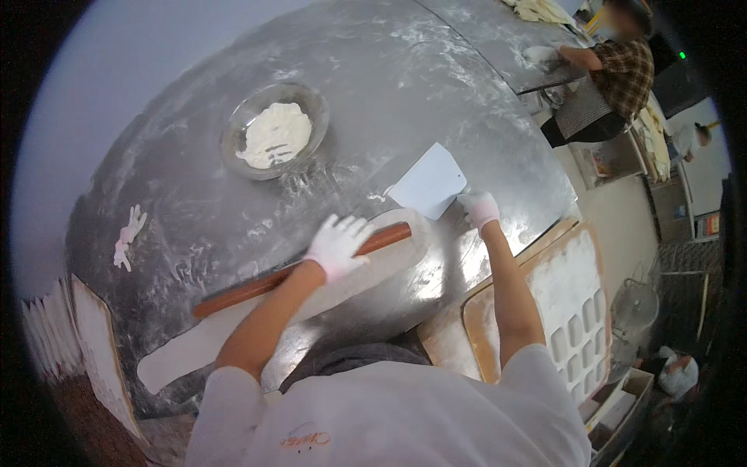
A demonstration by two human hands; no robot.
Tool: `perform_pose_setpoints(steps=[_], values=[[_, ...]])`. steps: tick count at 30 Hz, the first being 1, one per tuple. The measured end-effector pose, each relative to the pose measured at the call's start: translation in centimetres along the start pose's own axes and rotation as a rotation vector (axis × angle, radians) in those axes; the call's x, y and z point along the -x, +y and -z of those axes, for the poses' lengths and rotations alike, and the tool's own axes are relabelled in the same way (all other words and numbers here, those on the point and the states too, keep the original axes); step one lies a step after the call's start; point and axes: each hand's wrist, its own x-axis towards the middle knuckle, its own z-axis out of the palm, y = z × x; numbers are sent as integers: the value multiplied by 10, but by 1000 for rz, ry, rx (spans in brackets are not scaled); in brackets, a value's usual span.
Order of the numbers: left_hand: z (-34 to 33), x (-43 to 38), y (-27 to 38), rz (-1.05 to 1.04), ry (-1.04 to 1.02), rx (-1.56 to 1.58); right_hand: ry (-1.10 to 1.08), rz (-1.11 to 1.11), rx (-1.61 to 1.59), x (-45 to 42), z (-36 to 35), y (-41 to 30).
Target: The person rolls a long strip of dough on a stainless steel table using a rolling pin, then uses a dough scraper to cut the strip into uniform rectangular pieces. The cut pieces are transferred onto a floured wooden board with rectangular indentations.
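On a flour-dusted metal table (373,105), a long sheet of pale dough (192,347) runs from lower left to centre right. A reddish-brown wooden rolling pin (245,296) lies lengthwise on it. My left hand (341,248), in a white glove, rests across the pin with its fingers spread. A white dough scraper (430,181) lies just beyond the dough's right end. My right hand (480,211), also gloved, is at the scraper's right edge with curled fingers; whether it grips the scraper cannot be made out.
A metal bowl of flour (277,133) stands farther back. A crumpled white and pink thing (128,236) lies at left. Floured boards (563,262), one with rows of oblong dough pieces (575,330), stand at right. Another board (105,350) leans at left. A co-worker (618,76) stands at upper right.
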Motion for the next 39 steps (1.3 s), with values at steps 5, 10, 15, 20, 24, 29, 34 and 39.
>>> perform_pose_setpoints(steps=[5,10,15,20,24,29,34,39], values=[[38,-17,-50,342,77,-76,40,-68,-19,-2,6,7],[29,-85,-11,186,-113,207,-2,-84,-147,-12,2,-3],[-39,-119,-8,191,-208,37,-137,-187,-341,-5,2,-36],[-34,-116,-10,148,-288,72,-257,-207,-325,-18,-14,-55],[-25,-105,-11,144,-306,109,-163,160,-494,-12,-31,-65],[-17,-40,2,323,-219,90,-162,289,-243,-26,54,-40],[4,-53,68,-20,-344,-251,-52,383,282,-16,-23,101],[-2,-103,94,-50,-276,-141,-273,-187,-1040,99,-37,13]])
